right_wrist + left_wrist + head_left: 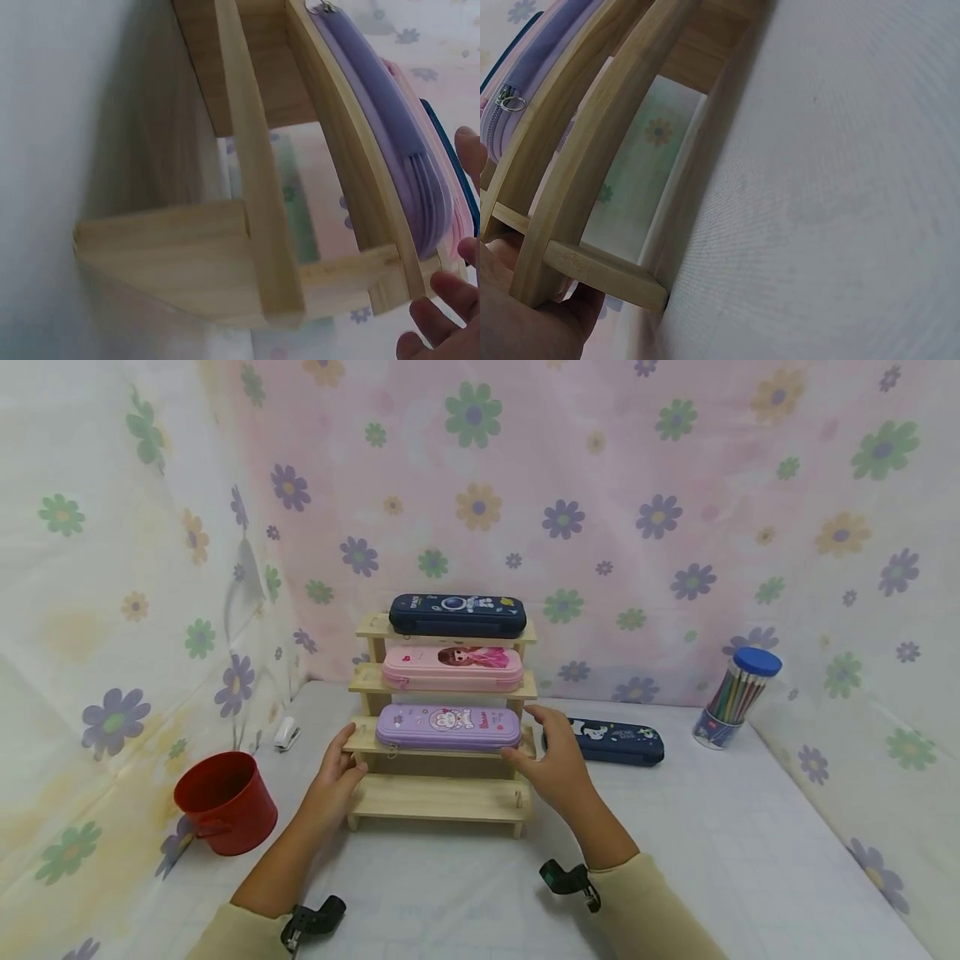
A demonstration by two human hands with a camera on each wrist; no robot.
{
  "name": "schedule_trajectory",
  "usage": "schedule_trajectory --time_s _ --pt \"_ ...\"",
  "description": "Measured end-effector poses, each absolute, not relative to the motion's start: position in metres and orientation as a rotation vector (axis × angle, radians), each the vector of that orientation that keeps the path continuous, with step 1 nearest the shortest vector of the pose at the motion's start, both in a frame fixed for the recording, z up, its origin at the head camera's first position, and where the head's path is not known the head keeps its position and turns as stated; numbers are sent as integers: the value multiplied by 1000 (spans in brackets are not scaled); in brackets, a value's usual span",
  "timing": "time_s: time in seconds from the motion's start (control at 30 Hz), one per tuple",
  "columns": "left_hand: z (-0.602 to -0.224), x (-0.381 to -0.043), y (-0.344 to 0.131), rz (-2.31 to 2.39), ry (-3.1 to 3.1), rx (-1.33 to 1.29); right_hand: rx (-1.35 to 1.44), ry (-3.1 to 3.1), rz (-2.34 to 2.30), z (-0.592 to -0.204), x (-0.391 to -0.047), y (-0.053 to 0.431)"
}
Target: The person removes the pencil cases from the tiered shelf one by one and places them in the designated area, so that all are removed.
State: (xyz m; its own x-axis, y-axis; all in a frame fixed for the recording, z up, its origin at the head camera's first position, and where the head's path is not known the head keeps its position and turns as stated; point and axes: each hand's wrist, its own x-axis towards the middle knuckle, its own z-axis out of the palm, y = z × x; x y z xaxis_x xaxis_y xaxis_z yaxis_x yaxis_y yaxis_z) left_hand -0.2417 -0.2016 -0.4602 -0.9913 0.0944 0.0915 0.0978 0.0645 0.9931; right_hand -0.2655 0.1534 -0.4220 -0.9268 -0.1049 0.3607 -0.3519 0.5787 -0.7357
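A tiered wooden display rack stands on the table. A purple pencil case with a cartoon figure lies on its third tier from the top. Above it are a pink pencil case with a doll picture and a navy pencil case with an astronaut. My left hand holds the rack's left side, thumb and fingers around the end of the purple case's tier. My right hand is at the right end of that tier, fingers spread and slightly bent beside the purple case.
Another navy pencil case lies on the table, partly behind my right hand. A tub of colored pencils with a blue lid stands far right. At left are a red bucket and a small white object. Floral cloth encloses the table.
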Motion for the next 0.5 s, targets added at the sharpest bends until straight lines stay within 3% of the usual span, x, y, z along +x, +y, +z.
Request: schedule_trajectory --time_s 0.5 --pt "-460 -243 -203 -2116 -2314 -181 214 -2570 1268 -419 -267 115"
